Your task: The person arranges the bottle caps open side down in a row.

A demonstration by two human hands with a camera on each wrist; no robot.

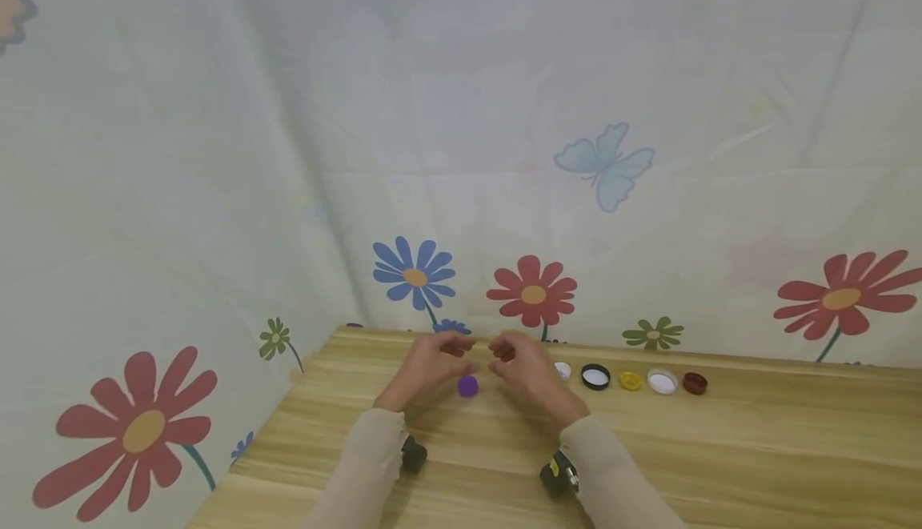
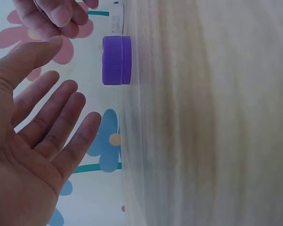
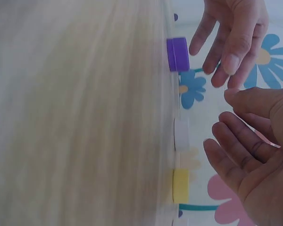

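Note:
A purple bottle cap (image 1: 467, 386) with a ribbed side (image 2: 116, 60) sits flat on the wooden table, between and slightly below my two hands. My left hand (image 1: 430, 365) hovers just to its left, fingers relaxed and holding nothing. On the other side my right hand (image 1: 529, 370) is raised too, its fingers loosely bent and its palm bare in the right wrist view. The hands face each other with a small gap between their fingertips. Neither one touches the cap (image 3: 178, 54). A white cap (image 1: 563, 370) lies just beyond my right hand, partly hidden by it.
Rightward along the table's back runs a row of lids: a black-rimmed one (image 1: 595, 377), a yellow one (image 1: 631, 381), a pale white one (image 1: 663, 382) and a dark red one (image 1: 695, 383). A flower-printed curtain (image 1: 461, 113) hangs behind the wooden table (image 1: 792, 441) and at left.

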